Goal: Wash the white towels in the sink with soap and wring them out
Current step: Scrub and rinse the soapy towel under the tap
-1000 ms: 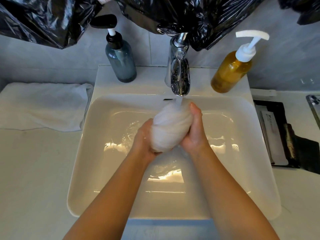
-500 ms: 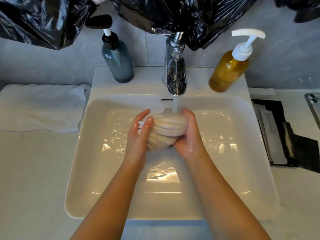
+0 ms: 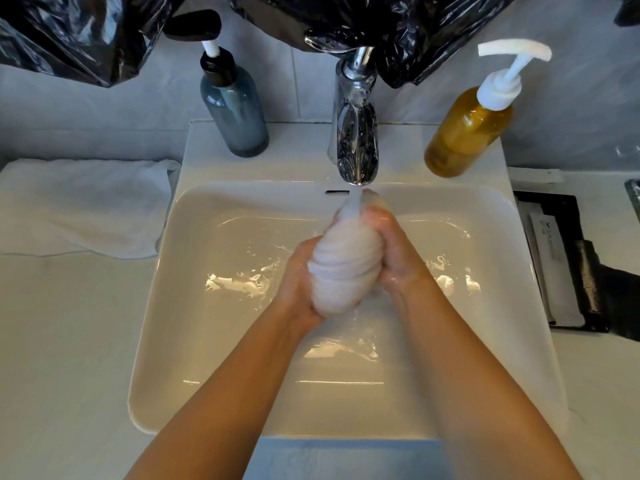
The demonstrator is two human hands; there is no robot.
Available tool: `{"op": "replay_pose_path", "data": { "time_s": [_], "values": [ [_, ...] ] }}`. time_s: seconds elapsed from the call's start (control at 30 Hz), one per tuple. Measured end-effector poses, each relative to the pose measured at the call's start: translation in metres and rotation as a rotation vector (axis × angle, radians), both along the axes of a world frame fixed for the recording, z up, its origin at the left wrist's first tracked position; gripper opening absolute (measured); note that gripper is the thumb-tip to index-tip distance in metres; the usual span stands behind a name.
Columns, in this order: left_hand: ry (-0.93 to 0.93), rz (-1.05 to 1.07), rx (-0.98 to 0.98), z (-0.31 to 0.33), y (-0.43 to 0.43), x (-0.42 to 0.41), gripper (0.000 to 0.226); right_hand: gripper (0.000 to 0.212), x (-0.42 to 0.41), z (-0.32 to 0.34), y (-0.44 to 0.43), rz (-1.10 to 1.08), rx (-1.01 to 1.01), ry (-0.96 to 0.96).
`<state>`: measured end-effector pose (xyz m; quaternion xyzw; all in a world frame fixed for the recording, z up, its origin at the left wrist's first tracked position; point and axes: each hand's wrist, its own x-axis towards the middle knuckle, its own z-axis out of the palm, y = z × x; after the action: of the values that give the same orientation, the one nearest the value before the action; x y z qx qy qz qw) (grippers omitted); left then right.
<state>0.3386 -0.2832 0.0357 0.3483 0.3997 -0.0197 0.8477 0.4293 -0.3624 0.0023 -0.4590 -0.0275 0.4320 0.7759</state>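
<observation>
White and sodden, the towel (image 3: 341,268) stands on end above the sink (image 3: 194,341), its top right in the stream from the tap (image 3: 355,133). Half a second back it was a squat ball with the left hand (image 3: 298,278) spread over it. Now that hand wraps the lower end and the right hand (image 3: 394,251) clamps the upper side, both curled tight. Squeezing seems underway. Another towel (image 3: 83,206) waits on the counter, so plenty remains.

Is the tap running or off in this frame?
Running: a stream of water falls from the faucet spout onto the bunched white towel gripped between the left hand and right hand.
</observation>
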Motion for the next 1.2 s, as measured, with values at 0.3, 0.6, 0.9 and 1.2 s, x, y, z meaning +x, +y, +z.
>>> {"op": "replay_pose_path", "data": {
  "time_s": [0.3,0.6,0.9,1.2],
  "values": [
    [-0.134,-0.100,1.028,-0.013,0.045,-0.014,0.036,0.067,-0.008,0.004,-0.011,-0.118,0.009,0.261],
    [-0.054,-0.002,0.932,-0.007,0.024,-0.013,0.025,0.011,-0.009,0.016,0.000,-0.171,-0.044,0.237],
    [-0.015,0.096,0.389,-0.016,0.022,0.006,0.031,0.019,0.002,0.016,0.019,-0.284,0.233,-0.061],
    [-0.111,-0.037,0.232,-0.019,0.020,0.012,0.030,0.034,0.006,0.011,0.008,-0.197,0.101,-0.068]
  ]
}}
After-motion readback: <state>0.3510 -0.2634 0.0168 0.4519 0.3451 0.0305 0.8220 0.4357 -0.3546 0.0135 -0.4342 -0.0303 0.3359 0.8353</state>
